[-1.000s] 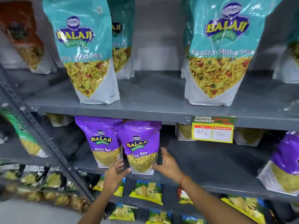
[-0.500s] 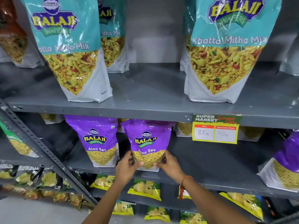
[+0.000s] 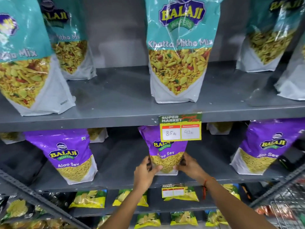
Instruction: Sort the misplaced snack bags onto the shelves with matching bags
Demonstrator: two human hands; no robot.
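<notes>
A purple Aloo Sev bag (image 3: 165, 149) stands upright on the middle grey shelf (image 3: 115, 184), its top partly hidden behind a price tag. My left hand (image 3: 145, 172) grips its lower left edge and my right hand (image 3: 188, 166) grips its lower right edge. Two more purple Aloo Sev bags stand on the same shelf, one at the left (image 3: 69, 156) and one at the right (image 3: 264, 147). Teal Khatta Mitha Mix bags (image 3: 179, 52) fill the shelf above.
A green and yellow price tag (image 3: 180, 128) hangs from the upper shelf edge. Small yellow and green snack packs (image 3: 89, 199) lie on the shelves below. A slotted metal upright (image 3: 33, 197) crosses the lower left. A wire basket (image 3: 283, 205) shows at the lower right.
Both hands have closed on the Aloo Sev bag and slid it to the right along the middle shelf, away from the left purple bag. The view moved closer and to the right.
</notes>
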